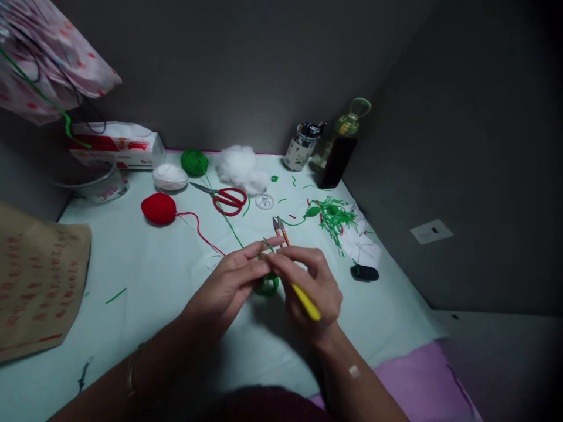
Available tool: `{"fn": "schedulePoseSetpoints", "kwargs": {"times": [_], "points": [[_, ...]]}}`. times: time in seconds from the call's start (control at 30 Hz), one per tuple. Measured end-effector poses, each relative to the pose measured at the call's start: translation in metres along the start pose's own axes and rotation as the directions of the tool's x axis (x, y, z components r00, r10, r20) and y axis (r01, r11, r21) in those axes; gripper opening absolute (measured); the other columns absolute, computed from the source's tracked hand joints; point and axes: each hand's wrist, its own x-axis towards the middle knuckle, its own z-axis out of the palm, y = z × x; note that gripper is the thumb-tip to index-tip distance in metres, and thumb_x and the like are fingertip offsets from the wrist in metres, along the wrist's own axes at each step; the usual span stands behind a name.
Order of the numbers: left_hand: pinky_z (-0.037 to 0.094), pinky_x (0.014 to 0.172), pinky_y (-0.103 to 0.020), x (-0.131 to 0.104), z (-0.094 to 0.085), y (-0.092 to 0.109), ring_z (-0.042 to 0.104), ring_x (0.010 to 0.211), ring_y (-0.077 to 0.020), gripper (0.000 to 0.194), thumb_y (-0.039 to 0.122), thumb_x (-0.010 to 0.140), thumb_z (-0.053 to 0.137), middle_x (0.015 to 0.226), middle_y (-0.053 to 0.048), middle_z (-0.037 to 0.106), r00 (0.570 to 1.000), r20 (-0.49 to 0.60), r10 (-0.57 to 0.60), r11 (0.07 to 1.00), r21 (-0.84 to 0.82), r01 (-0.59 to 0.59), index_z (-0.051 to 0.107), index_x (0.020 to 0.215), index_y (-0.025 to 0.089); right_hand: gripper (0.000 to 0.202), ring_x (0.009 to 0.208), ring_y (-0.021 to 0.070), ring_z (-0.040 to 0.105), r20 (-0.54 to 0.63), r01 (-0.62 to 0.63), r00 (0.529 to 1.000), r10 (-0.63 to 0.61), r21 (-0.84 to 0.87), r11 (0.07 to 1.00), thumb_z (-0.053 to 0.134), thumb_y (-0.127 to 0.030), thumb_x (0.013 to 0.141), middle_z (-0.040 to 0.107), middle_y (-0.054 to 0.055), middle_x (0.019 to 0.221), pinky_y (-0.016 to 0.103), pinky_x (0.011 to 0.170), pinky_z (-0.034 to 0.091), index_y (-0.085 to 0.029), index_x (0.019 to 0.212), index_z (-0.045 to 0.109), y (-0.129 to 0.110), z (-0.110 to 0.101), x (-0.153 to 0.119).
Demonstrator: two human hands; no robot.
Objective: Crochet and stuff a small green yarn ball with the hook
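Observation:
My left hand (233, 278) pinches a small green crocheted piece (266, 286), which curls in a ring below the fingers. My right hand (310, 281) is closed around a crochet hook with a yellow handle (307, 302); its tip meets the green work between both hands and is hidden by fingers. A green strand runs from the left fingers up to a green yarn ball (194, 162) at the back. Just beyond the fingertips lie thread snips (281, 230) with orange handles, partly covered by the hands.
Red-handled scissors (229, 200), a red yarn ball (159, 209), a white yarn ball (170, 177) and white stuffing (241, 167) lie behind the hands. Green yarn scraps (336, 218) are heaped at right. A pen cup (301, 147) and bottle (347, 126) stand behind; a brown paper bag (41, 281) is left.

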Motion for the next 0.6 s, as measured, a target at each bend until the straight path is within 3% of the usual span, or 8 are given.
{"fn": "schedulePoseSetpoints", "kwargs": {"times": [0.07, 0.1, 0.2, 0.27, 0.37, 0.5, 0.6], "points": [[0.048, 0.078, -0.027, 0.001, -0.001, 0.003, 0.060, 0.079, -0.0146, 0.041, 0.027, 0.080, 0.082, 0.088, -0.004, 0.069, 0.999, 0.010, -0.034, 0.998, -0.055, 0.034, 0.078, 0.120, 0.019, 0.027, 0.079, 0.0166, 0.067, -0.064, -0.148, 0.984, 0.166, 0.222, 0.964, 0.063, -0.012, 0.095, 0.073, 0.003, 0.094, 0.033, 0.069, 0.057, -0.029, 0.111, 0.077, 0.003, -0.001, 0.004], [0.048, 0.077, -0.026, 0.002, -0.001, 0.005, 0.060, 0.077, -0.0137, 0.039, 0.026, 0.080, 0.082, 0.085, -0.003, 0.069, 1.000, -0.002, -0.016, 0.999, -0.052, 0.016, 0.078, 0.118, 0.020, 0.023, 0.073, 0.0147, 0.065, -0.072, -0.233, 0.958, 0.276, 0.364, 0.902, 0.061, -0.015, 0.097, 0.072, 0.002, 0.091, 0.031, 0.064, 0.055, -0.029, 0.106, 0.078, 0.005, -0.002, 0.006], [0.048, 0.082, -0.026, 0.001, -0.002, 0.005, 0.063, 0.081, -0.0136, 0.037, 0.024, 0.080, 0.082, 0.086, -0.001, 0.070, 0.997, -0.013, 0.076, 0.996, 0.046, -0.076, 0.078, 0.117, 0.025, 0.017, 0.066, 0.0118, 0.060, 0.056, -0.403, 0.876, 0.478, 0.629, 0.664, 0.062, -0.023, 0.098, 0.070, 0.001, 0.089, 0.027, 0.058, 0.050, -0.027, 0.096, 0.079, 0.010, 0.000, 0.009], [0.048, 0.088, -0.029, 0.000, -0.002, 0.002, 0.065, 0.088, -0.0161, 0.039, 0.025, 0.081, 0.082, 0.092, -0.001, 0.072, 0.994, -0.002, 0.110, 0.982, 0.154, -0.108, 0.077, 0.120, 0.028, 0.014, 0.071, 0.0121, 0.061, 0.144, -0.469, 0.853, 0.501, 0.631, 0.618, 0.066, -0.026, 0.096, 0.071, 0.002, 0.091, 0.026, 0.062, 0.050, -0.026, 0.095, 0.080, 0.011, 0.002, 0.008], [0.049, 0.091, -0.033, -0.003, 0.001, 0.000, 0.066, 0.090, -0.0185, 0.040, 0.030, 0.085, 0.078, 0.097, -0.004, 0.074, 0.991, -0.017, 0.135, 0.952, 0.280, -0.125, 0.075, 0.125, 0.029, 0.012, 0.073, 0.0114, 0.061, 0.148, -0.516, 0.816, 0.559, 0.624, 0.588, 0.069, -0.028, 0.095, 0.072, 0.002, 0.090, 0.024, 0.065, 0.050, -0.025, 0.095, 0.080, 0.011, 0.003, 0.008], [0.049, 0.082, -0.031, -0.007, 0.005, 0.003, 0.063, 0.085, -0.0173, 0.036, 0.030, 0.085, 0.076, 0.095, -0.003, 0.069, 0.986, -0.047, 0.163, 0.936, 0.325, -0.139, 0.077, 0.120, 0.027, 0.015, 0.063, 0.0101, 0.058, 0.207, -0.541, 0.754, 0.623, 0.734, 0.411, 0.069, -0.033, 0.094, 0.070, 0.001, 0.080, 0.022, 0.059, 0.049, -0.022, 0.088, 0.078, 0.008, 0.001, 0.015], [0.048, 0.073, -0.027, -0.007, 0.006, 0.006, 0.061, 0.084, -0.0165, 0.032, 0.029, 0.082, 0.078, 0.092, -0.002, 0.063, 0.980, -0.097, 0.172, 0.930, 0.344, -0.129, 0.080, 0.114, 0.027, 0.018, 0.059, 0.0097, 0.056, 0.252, -0.554, 0.735, 0.629, 0.758, 0.344, 0.068, -0.035, 0.094, 0.069, 0.001, 0.074, 0.021, 0.057, 0.048, -0.021, 0.084, 0.075, 0.007, 0.000, 0.019]]}}
